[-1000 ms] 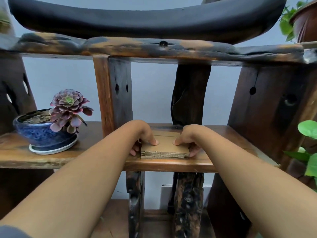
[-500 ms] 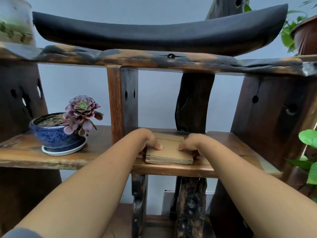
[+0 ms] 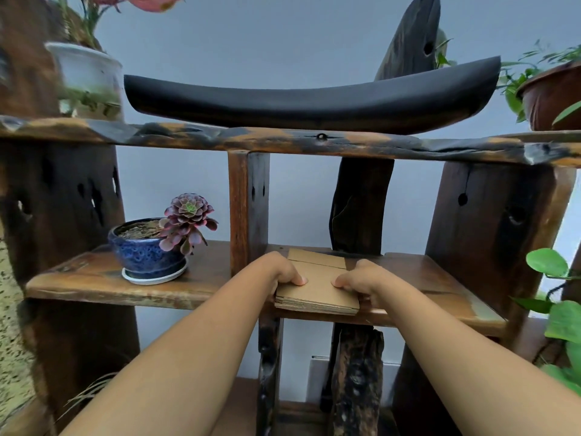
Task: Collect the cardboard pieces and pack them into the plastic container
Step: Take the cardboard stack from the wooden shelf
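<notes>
A stack of brown cardboard pieces point(image 3: 317, 291) lies at the front edge of the wooden shelf point(image 3: 94, 283). My left hand point(image 3: 279, 272) grips its left side, thumb on top and fingers underneath. On the other side my right hand point(image 3: 361, 280) holds the stack the same way. One more cardboard piece point(image 3: 316, 258) lies flat behind the stack. No plastic container is in view.
A blue pot with a purple succulent point(image 3: 151, 253) stands on the shelf to the left. A wooden post point(image 3: 246, 209) rises just behind my left hand. A black curved piece point(image 3: 311, 102) rests on the upper shelf, with potted plants at both ends and green leaves point(image 3: 559, 309) at right.
The stack has slid toward me to the shelf's front edge, uncovering a piece behind it. The view has tilted up and pulled back.
</notes>
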### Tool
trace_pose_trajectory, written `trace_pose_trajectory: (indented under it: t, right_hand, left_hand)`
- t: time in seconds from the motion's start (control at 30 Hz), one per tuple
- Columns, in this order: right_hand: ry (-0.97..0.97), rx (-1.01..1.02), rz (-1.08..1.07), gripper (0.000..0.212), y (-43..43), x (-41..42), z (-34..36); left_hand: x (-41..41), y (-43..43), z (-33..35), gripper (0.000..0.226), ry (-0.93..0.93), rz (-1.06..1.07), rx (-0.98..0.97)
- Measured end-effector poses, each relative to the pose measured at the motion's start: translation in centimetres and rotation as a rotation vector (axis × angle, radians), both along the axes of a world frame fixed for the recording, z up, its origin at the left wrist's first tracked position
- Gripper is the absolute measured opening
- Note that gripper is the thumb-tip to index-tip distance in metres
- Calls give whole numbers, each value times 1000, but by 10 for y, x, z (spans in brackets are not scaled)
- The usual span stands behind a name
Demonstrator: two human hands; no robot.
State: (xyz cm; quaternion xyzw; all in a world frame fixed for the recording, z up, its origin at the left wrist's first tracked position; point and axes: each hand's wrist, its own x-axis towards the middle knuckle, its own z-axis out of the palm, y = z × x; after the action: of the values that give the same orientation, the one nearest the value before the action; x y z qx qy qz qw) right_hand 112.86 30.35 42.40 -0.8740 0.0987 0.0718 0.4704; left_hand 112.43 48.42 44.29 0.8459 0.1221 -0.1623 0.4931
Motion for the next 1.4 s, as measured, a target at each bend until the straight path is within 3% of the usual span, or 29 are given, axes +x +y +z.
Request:
trace_pose_trajectory:
  t: [0.23,0.3,0.4,0.47,0.6,0.73,0.9,1.03,1.2,1.4]
  right_hand:
    - [-36,190,-7,47,4,-49,4]
    - [-63,173,10,49,5,-63,5]
    - [-68,71,44,38,8,-90,-3]
    - [-46,47,80,29,11,-108,-19]
    - [-12,8,156,34,28,-144,-62]
    - [86,160,205,18,58,-181,-121]
    - [238,279,385,13,113,-256,-196]
    - [354,261,552,23,153,-330,-235]
    - [446,323,784,25,202,-418,-250]
    - [519,216,1093,25,254,-513,-265]
  left_hand:
    - [-60,2,7,62,-112,40,-22]
    - [-80,2,4,65,-142,65,-57]
    - [-115,1,-10,77,-269,106,103]
    - [-141,3,-32,75,-300,164,125]
    - [-199,27,-93,64,-254,261,96]
    - [-255,58,-147,60,-228,362,67]
    - [-367,90,-208,60,-170,550,60]
    - [-460,111,-242,46,-123,733,-1]
    - [-580,130,-275,46,-129,1033,-87]
    - [-698,139,-298,40,-208,1313,-136]
